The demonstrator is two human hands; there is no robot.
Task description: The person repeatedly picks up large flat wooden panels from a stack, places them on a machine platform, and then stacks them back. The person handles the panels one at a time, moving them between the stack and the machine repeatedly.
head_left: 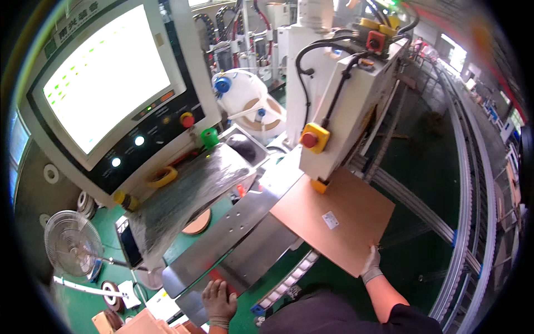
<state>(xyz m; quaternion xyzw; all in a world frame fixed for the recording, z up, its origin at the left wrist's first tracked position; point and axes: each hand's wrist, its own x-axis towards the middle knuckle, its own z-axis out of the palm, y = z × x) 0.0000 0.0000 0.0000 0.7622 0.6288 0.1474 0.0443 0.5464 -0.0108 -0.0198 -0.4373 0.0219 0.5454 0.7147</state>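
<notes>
A flat brown panel [361, 209] with a small white label [330, 220] reaches out from under the white machine head [345, 106]. My right hand [371, 264], in a light glove, grips the panel's near right corner, thumb on top; the fingers underneath are hidden. Over at the lower left, my left hand [218, 303] wears a grey glove and holds nothing I can see. Its fingers are slightly apart and bent a little, close to the near end of the long metal machine bed [239, 245]. A blurred red patch [222, 278] shows just beyond them.
On the left stands a control panel with a lit screen [108, 78] and a red button [187, 119]. A yellow-and-red stop switch [315, 138] sits on the machine head. A roller strip [286, 281] lies near my body; a fan [73, 243] stands left, metal rails [467, 167] right.
</notes>
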